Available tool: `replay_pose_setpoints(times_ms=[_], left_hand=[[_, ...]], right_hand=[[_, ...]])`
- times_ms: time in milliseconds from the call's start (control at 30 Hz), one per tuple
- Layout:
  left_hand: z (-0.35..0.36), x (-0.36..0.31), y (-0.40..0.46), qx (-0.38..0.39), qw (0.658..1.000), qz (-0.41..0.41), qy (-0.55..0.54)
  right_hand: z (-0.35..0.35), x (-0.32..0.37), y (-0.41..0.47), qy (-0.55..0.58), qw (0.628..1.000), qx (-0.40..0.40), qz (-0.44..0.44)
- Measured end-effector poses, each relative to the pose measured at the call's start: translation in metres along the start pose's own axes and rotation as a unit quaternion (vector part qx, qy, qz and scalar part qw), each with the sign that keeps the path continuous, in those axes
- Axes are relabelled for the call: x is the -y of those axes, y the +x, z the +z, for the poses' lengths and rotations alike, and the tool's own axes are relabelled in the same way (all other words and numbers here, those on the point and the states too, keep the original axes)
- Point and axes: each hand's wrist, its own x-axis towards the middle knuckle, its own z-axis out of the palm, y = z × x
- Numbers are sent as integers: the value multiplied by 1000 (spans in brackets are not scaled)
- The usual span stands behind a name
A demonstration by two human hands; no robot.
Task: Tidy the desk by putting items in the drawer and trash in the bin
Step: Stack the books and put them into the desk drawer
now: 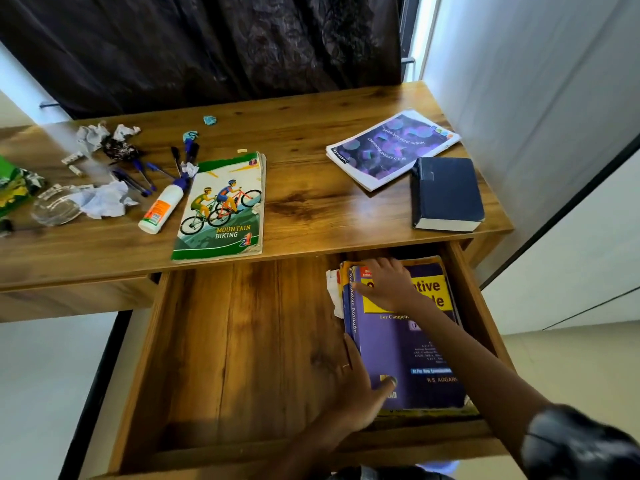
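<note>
I am pressing my left hand (353, 386) flat against the spine side of the purple aptitude book (408, 341), thumb on its cover, while my right hand (388, 282) is lying spread on its far corner; both are pushing on it, neither is closed around it. The book is sitting on a small stack at the right side of the open drawer (242, 341), whose left part is bare. White papers (333, 289) are poking out beside the stack, and my shoving could crumple them or skew the pile. Farther off on the desk (311, 202) the cycling notebook (223, 206), dark hardback (446, 192), glossy booklet (391, 147), glue bottle (162, 206), pens (138, 174) and crumpled paper (104, 202) are waiting.
</note>
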Motion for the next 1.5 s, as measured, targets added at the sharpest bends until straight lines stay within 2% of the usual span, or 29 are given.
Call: replay_pose_setpoints(times_ms=[133, 200, 267, 367, 500, 833, 967, 1100, 1200, 1367, 1500], left_hand=[[-2, -4, -9, -5, 1000, -3, 22], [-4, -5, -11, 7, 1000, -9, 16], [-2, -6, -17, 22, 1000, -3, 10], [2, -5, -27, 32, 999, 4, 39], [6, 3, -27, 42, 994, 3, 104], [10, 18, -22, 41, 996, 33, 68], [4, 13, -28, 28, 999, 25, 20], [-8, 14, -32, -19, 999, 31, -38], [-18, 20, -35, -37, 998, 23, -48], [-43, 31, -27, -78, 996, 37, -32], [-80, 39, -22, -111, 991, 38, -66]], right_hand=[[21, 8, 20, -76, 997, 19, -5], [31, 4, 15, -115, 993, -29, -13], [40, -2, 7, -106, 991, -76, -31], [49, -13, -4, -84, 990, -104, -43], [51, -18, -9, -73, 991, -101, -48], [65, -20, -9, -88, 990, -98, -55], [68, -20, -17, -77, 992, -88, -43], [71, -17, -28, -38, 995, -92, -29], [64, -4, -38, 37, 991, -123, -23], [53, 37, -41, 137, 968, -197, -67], [37, 87, -25, 226, 947, -207, -94]])
